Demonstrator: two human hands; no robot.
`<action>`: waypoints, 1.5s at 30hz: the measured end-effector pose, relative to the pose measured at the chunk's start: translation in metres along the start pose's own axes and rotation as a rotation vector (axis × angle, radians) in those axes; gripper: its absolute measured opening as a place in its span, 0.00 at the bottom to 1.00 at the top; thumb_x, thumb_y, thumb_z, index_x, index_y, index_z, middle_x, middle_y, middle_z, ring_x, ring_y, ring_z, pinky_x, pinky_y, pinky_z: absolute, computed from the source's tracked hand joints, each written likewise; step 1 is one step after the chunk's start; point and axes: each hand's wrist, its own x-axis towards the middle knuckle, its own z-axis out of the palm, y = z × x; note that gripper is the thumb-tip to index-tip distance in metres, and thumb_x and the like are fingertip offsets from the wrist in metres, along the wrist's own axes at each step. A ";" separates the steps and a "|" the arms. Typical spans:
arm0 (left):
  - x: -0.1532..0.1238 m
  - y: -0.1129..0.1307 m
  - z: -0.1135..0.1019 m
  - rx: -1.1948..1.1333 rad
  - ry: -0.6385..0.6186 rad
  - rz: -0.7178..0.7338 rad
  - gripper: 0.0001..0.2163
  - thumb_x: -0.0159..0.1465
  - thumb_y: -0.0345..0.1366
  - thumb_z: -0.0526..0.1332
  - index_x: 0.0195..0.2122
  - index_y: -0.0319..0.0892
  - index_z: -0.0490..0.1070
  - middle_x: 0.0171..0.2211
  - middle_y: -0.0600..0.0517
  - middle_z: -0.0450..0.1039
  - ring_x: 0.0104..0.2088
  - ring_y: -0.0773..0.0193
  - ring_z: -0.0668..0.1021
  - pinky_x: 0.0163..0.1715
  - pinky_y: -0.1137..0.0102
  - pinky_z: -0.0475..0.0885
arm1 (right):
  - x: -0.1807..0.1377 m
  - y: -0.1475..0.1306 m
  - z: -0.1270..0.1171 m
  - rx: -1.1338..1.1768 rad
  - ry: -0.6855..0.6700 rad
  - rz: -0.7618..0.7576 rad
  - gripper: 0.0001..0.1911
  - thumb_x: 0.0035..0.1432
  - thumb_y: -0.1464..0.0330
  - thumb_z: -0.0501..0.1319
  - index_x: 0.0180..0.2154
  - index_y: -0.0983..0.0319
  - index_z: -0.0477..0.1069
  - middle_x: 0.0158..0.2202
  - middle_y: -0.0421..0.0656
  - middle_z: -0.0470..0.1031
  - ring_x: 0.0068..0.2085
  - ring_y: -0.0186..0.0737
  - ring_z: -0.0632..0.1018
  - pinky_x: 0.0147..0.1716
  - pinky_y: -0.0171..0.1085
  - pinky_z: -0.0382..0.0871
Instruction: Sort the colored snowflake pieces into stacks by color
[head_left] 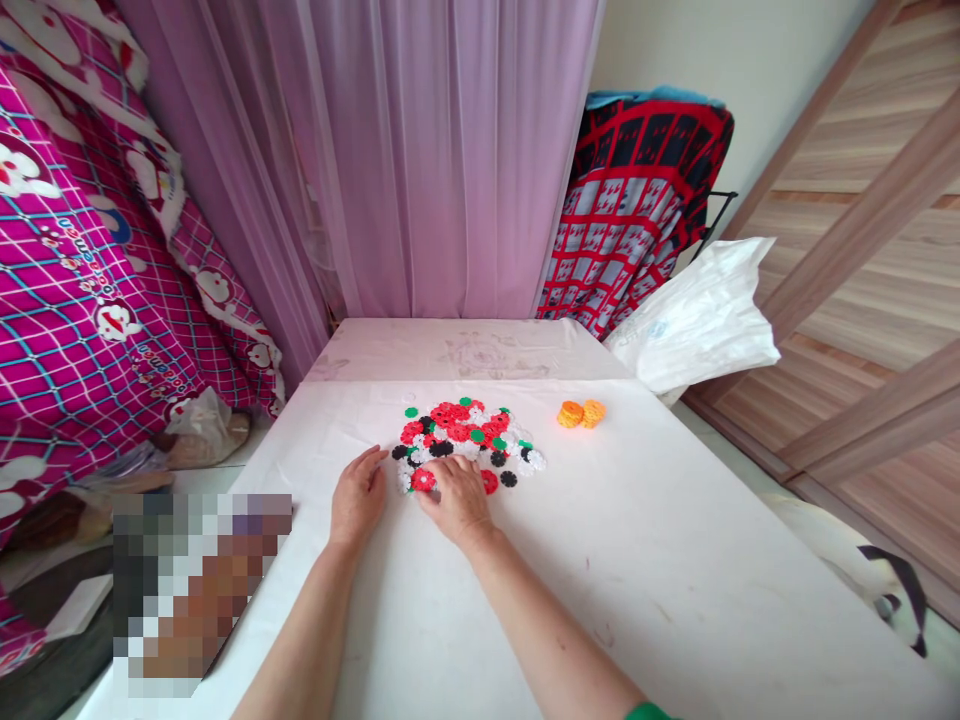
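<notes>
A loose pile of flower-shaped plastic discs in red, white, black and green lies on the table; a red disc point(450, 412) shows near its top. My right hand point(459, 498) rests over the near side of the pile, fingers spread forward onto the pieces. Its thumb is close to a red disc with a white centre point(424, 480). What lies under the palm is hidden. To the left of the pile, my left hand point(360, 498) lies on its side on the table, fingers loosely extended and nothing visible in it. Orange discs point(571, 414) sit in a small separate group at the right.
The table point(600, 580) has a pale cover. A white plastic bag point(697, 315) hangs at its right edge. Pixelated is an area point(206, 590) at the left edge. Purple curtains point(450, 150) stand behind, and a wooden wardrobe point(862, 250) is at the right.
</notes>
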 end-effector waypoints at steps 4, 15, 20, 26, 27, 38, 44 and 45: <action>0.000 0.001 -0.001 0.003 -0.005 -0.009 0.16 0.62 0.33 0.52 0.45 0.44 0.77 0.52 0.48 0.76 0.50 0.55 0.78 0.52 0.60 0.73 | -0.005 0.006 0.001 0.036 0.102 0.019 0.14 0.53 0.65 0.66 0.43 0.57 0.72 0.40 0.43 0.78 0.44 0.45 0.73 0.44 0.41 0.63; 0.000 0.000 -0.003 0.024 -0.040 0.006 0.15 0.62 0.34 0.53 0.45 0.45 0.76 0.53 0.49 0.76 0.49 0.57 0.78 0.52 0.61 0.73 | -0.055 0.087 -0.042 0.015 0.344 0.196 0.15 0.54 0.64 0.61 0.44 0.59 0.68 0.40 0.45 0.79 0.42 0.46 0.76 0.43 0.43 0.66; 0.000 -0.001 -0.002 0.031 -0.046 0.001 0.16 0.62 0.36 0.53 0.46 0.45 0.76 0.53 0.49 0.75 0.50 0.56 0.78 0.53 0.60 0.73 | -0.049 0.077 -0.039 -0.027 0.253 0.147 0.14 0.52 0.67 0.62 0.43 0.58 0.69 0.40 0.44 0.79 0.42 0.45 0.75 0.44 0.42 0.64; 0.000 0.000 -0.004 0.037 -0.040 0.012 0.15 0.62 0.36 0.53 0.46 0.45 0.76 0.53 0.49 0.76 0.49 0.56 0.78 0.52 0.61 0.73 | -0.044 0.071 -0.038 -0.043 0.194 0.161 0.14 0.51 0.68 0.64 0.42 0.58 0.69 0.38 0.43 0.78 0.43 0.45 0.75 0.44 0.41 0.62; 0.000 0.000 -0.004 0.038 -0.040 0.014 0.15 0.62 0.37 0.53 0.46 0.45 0.76 0.53 0.49 0.76 0.49 0.56 0.78 0.52 0.61 0.73 | -0.044 0.071 -0.038 -0.044 0.186 0.162 0.14 0.52 0.68 0.64 0.42 0.58 0.69 0.38 0.43 0.78 0.43 0.45 0.75 0.44 0.41 0.62; -0.001 0.000 -0.002 0.042 -0.029 0.013 0.15 0.62 0.36 0.53 0.46 0.46 0.76 0.52 0.49 0.76 0.49 0.56 0.78 0.52 0.60 0.73 | -0.043 0.072 -0.037 -0.067 0.152 0.163 0.12 0.54 0.67 0.63 0.43 0.58 0.70 0.39 0.43 0.78 0.43 0.45 0.75 0.44 0.41 0.61; -0.001 0.002 -0.004 0.036 -0.045 0.002 0.16 0.62 0.37 0.53 0.46 0.45 0.76 0.53 0.48 0.75 0.50 0.56 0.78 0.53 0.60 0.72 | -0.045 0.072 -0.040 -0.056 0.163 0.152 0.11 0.55 0.66 0.64 0.41 0.58 0.72 0.37 0.43 0.78 0.42 0.44 0.74 0.42 0.40 0.61; -0.001 0.003 -0.004 0.037 -0.045 0.000 0.16 0.62 0.37 0.53 0.46 0.44 0.76 0.53 0.48 0.75 0.50 0.56 0.78 0.53 0.60 0.72 | -0.045 0.072 -0.040 -0.056 0.168 0.150 0.09 0.55 0.66 0.64 0.40 0.57 0.72 0.37 0.42 0.78 0.42 0.44 0.73 0.41 0.40 0.61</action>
